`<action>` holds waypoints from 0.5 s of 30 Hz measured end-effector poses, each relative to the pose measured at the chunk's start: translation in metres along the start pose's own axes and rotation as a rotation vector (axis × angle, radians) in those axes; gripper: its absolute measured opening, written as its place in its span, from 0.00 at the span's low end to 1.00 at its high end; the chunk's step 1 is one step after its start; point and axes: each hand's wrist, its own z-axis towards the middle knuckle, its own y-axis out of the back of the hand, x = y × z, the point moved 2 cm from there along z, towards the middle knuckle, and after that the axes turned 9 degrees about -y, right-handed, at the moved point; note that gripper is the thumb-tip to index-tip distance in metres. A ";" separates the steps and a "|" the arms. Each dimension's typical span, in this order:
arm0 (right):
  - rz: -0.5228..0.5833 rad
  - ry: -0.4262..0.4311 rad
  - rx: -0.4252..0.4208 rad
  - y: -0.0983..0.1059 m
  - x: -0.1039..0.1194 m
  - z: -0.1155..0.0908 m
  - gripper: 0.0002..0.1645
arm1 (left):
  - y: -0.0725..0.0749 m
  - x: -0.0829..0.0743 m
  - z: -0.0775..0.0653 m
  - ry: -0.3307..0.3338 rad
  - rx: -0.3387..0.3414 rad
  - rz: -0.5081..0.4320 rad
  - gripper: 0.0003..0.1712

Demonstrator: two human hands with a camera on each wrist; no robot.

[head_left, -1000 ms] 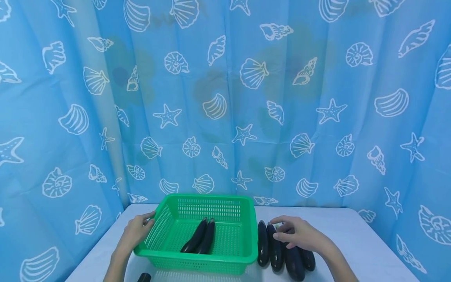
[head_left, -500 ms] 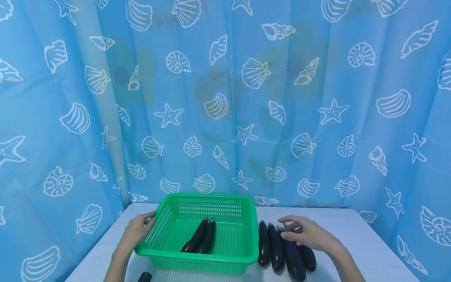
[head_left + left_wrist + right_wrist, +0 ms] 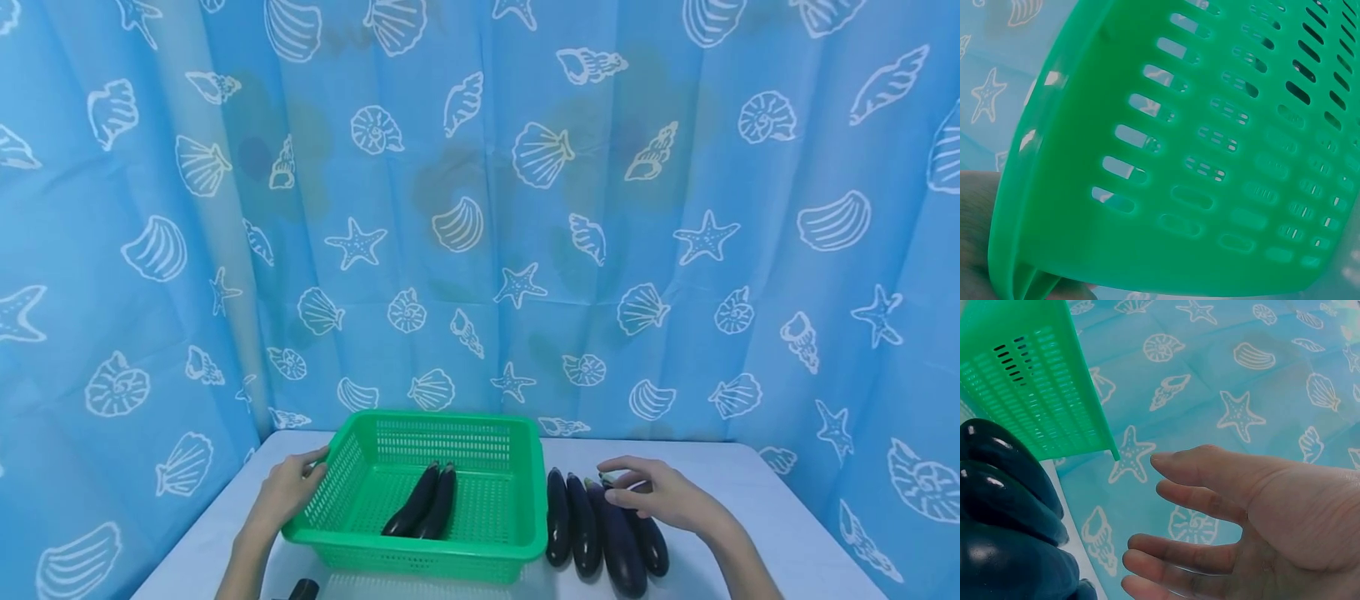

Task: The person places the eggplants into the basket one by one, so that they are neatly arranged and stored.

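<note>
A green plastic basket point(image 3: 420, 548) with slotted walls stands on the table, with two dark eggplants point(image 3: 439, 504) side by side inside. My left hand point(image 3: 285, 492) holds the basket's left rim; the rim hides part of the fingers in the left wrist view. Right of the basket, several eggplants point(image 3: 583, 525) lie in a row, stem ends pointing away. My right hand point(image 3: 667, 496) hovers over the stem ends of the rightmost ones. In the right wrist view its fingers point(image 3: 1179, 553) are spread and loosely bent with nothing between them.
A white-covered table point(image 3: 720, 467) carries everything. The end of a dark object point(image 3: 303, 590) shows at the bottom edge, in front of the basket's left side. Blue curtain point(image 3: 517, 250) with white shell prints hangs behind and along both sides.
My right hand has moved a little to the right, from above the second eggplant to the rightmost ones. My left hand has stayed at the basket's rim.
</note>
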 end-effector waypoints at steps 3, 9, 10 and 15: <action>-0.011 -0.003 -0.017 0.001 -0.001 0.001 0.33 | 0.001 0.000 0.000 -0.001 0.000 -0.013 0.26; -0.028 -0.013 -0.048 0.005 -0.004 -0.002 0.32 | 0.001 -0.001 -0.001 -0.034 -0.017 0.008 0.25; -0.025 -0.018 -0.051 0.005 -0.005 -0.002 0.32 | 0.001 -0.001 -0.002 -0.039 -0.020 0.009 0.25; -0.023 -0.053 -0.061 0.008 -0.012 -0.001 0.33 | 0.000 0.000 -0.005 -0.054 -0.038 0.001 0.25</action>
